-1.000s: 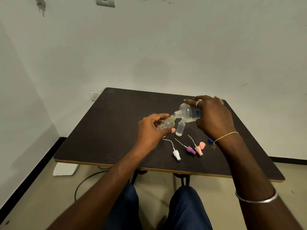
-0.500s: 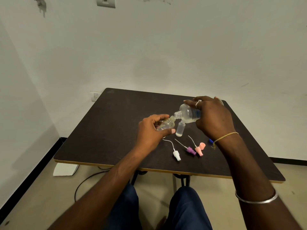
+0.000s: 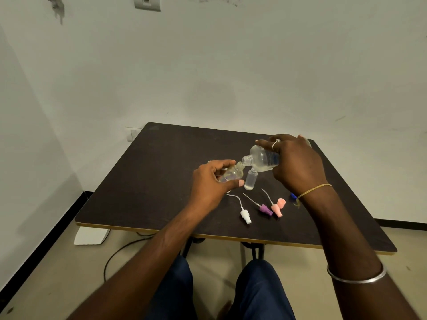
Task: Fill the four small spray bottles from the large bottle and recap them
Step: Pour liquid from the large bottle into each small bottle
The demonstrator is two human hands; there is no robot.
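On the dark square table (image 3: 161, 181) by the bare white wall, we hold our pour.
Our left hand (image 3: 212, 183) curls round a small clear spray bottle (image 3: 231, 174), tilted so its open neck meets the mouth of the large clear plastic bottle (image 3: 261, 159), which our right hand (image 3: 298, 165) grips and tips sideways. Over the last second neither hand has visibly shifted, so we judge this fill is under way, not finished. Between our hands a second small translucent bottle (image 3: 250, 180) stands upright, uncapped. Nearer us than the right hand lie a white spray cap (image 3: 245, 214), a purple spray cap (image 3: 265, 209) and a pink spray cap (image 3: 276, 210), so recapping remains.
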